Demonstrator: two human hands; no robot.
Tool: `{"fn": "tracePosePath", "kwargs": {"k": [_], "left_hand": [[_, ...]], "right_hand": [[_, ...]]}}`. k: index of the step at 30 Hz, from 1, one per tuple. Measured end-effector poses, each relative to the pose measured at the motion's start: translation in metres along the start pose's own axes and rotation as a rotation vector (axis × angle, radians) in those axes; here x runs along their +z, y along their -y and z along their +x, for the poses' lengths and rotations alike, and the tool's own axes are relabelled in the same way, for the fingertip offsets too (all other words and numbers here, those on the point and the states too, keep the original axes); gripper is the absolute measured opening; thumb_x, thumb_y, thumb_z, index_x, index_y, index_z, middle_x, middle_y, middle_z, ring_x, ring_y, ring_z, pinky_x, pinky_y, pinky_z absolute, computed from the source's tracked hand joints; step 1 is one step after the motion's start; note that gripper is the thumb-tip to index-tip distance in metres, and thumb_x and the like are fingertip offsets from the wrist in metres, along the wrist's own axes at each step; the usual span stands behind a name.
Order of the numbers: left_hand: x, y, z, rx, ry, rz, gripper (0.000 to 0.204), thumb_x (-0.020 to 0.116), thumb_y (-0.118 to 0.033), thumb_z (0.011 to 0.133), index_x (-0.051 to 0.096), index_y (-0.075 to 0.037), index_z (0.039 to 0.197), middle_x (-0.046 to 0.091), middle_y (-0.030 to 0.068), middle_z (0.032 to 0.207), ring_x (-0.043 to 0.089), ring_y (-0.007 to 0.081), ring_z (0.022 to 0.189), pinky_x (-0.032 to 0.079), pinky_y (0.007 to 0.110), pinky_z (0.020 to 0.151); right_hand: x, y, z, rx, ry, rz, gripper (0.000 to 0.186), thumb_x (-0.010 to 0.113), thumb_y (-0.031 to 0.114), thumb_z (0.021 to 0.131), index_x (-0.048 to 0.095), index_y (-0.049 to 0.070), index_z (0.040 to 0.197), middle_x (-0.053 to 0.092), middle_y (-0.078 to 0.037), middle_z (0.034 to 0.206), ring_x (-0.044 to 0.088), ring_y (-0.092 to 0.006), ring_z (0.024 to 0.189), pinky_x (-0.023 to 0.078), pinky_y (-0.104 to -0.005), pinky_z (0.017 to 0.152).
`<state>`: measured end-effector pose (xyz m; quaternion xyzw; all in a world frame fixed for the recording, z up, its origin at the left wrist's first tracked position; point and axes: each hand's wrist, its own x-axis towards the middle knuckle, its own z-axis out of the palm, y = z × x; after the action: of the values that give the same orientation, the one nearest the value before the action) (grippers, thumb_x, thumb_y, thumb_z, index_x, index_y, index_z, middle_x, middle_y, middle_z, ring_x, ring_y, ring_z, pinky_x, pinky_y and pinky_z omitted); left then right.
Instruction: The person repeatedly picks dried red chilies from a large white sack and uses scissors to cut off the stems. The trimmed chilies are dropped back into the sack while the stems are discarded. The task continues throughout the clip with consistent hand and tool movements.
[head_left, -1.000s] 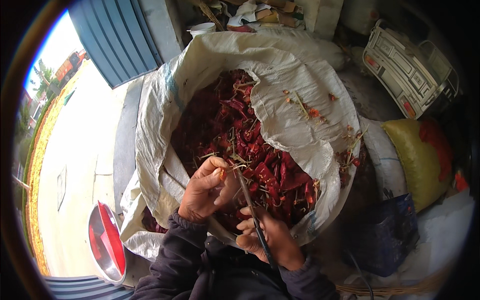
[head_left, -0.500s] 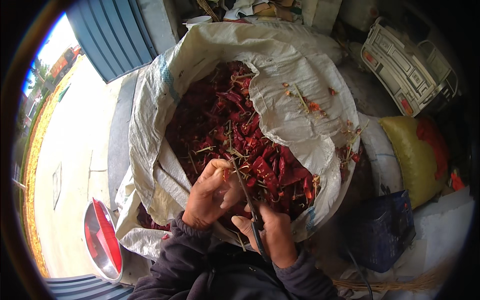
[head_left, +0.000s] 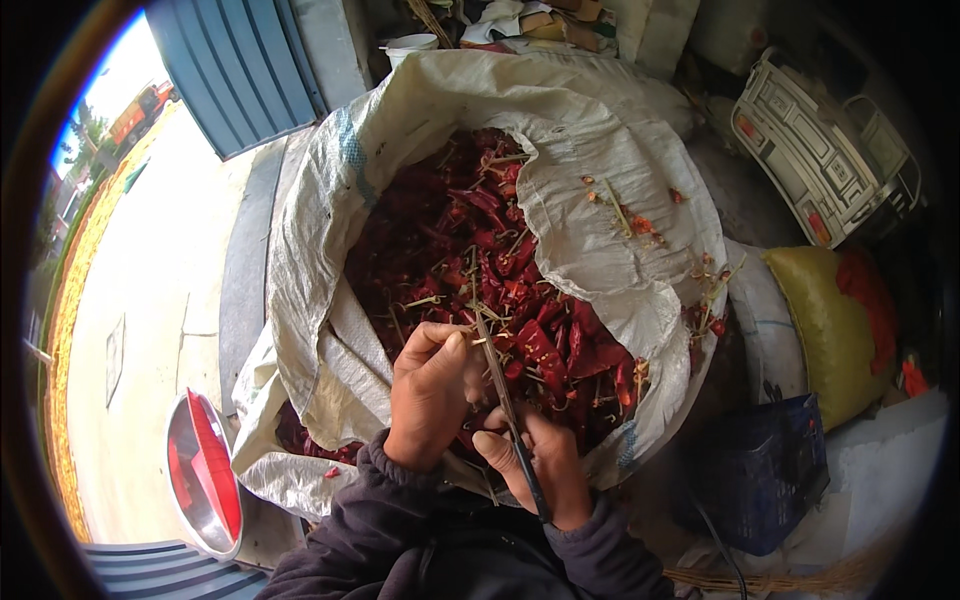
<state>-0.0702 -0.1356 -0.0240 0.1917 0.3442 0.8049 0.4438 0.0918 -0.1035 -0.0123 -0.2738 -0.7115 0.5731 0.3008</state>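
Note:
My left hand is pinched over the pile, thumb against forefinger. A short pale chili stem pokes out of the pinch, beside the upper part of a long, narrow, dark metal tool with a black lower end. My right hand grips that tool, which slants up and left. The thumb has a pale covering on its tip. Whether the tool has one blade or two, I cannot tell. Below both hands, dried red chilies with loose stems fill a big white woven sack, its mouth folded down.
On the left stands a metal basin with something red inside. A dark blue plastic crate and a yellow sack are at the right. Scraps of stem lie on the sack's flap. A cargo vehicle's tailgate is at the far right.
My left hand has turned more upright, its pinch now close against the tool. The red bit seen at its fingertips no longer shows. The whole view has shifted slightly.

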Motion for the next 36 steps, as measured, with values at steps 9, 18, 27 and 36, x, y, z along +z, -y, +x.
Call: {"fn": "tracePosePath", "kwargs": {"k": [9, 18, 27, 36], "left_hand": [[0.022, -0.011, 0.002, 0.112, -0.11, 0.318, 0.01, 0.063, -0.015, 0.102, 0.061, -0.005, 0.099, 0.059, 0.0003, 0.077, 0.05, 0.0081, 0.057, 0.042, 0.023, 0.053], [0.011, -0.001, -0.001, 0.268, -0.154, 0.495, 0.028, 0.057, -0.008, 0.102, 0.054, -0.004, 0.13, 0.055, -0.0015, 0.083, 0.044, 0.0043, 0.059, 0.037, 0.019, 0.05], [0.001, 0.011, -0.003, 0.375, -0.15, 0.948, 0.018, 0.066, -0.001, 0.097, 0.067, -0.001, 0.115, 0.066, 0.0008, 0.092, 0.059, 0.0064, 0.078, 0.049, 0.023, 0.067], [0.0, 0.007, 0.0, 0.66, -0.097, 1.22, 0.015, 0.064, 0.001, 0.096, 0.066, 0.002, 0.111, 0.065, 0.0089, 0.084, 0.061, 0.0166, 0.074, 0.049, 0.03, 0.066]], "right_hand": [[0.016, 0.0, -0.008, -0.056, -0.139, -0.035, 0.03, 0.08, 0.027, 0.093, 0.063, 0.003, 0.102, 0.054, 0.0, 0.065, 0.049, -0.0079, 0.058, 0.043, -0.0263, 0.055], [0.001, 0.015, 0.01, 0.01, -0.202, -0.163, 0.029, 0.079, 0.025, 0.093, 0.065, 0.001, 0.1, 0.063, -0.01, 0.068, 0.061, -0.0221, 0.055, 0.049, -0.0345, 0.054], [0.004, 0.0, 0.006, -0.044, -0.16, -0.258, 0.03, 0.08, 0.024, 0.092, 0.065, 0.0, 0.102, 0.067, -0.01, 0.07, 0.067, -0.0198, 0.061, 0.052, -0.0332, 0.059], [0.003, -0.006, 0.005, -0.04, -0.152, -0.467, 0.028, 0.08, 0.022, 0.089, 0.065, 0.002, 0.101, 0.068, -0.018, 0.072, 0.07, -0.0323, 0.064, 0.053, -0.0395, 0.059]]}}
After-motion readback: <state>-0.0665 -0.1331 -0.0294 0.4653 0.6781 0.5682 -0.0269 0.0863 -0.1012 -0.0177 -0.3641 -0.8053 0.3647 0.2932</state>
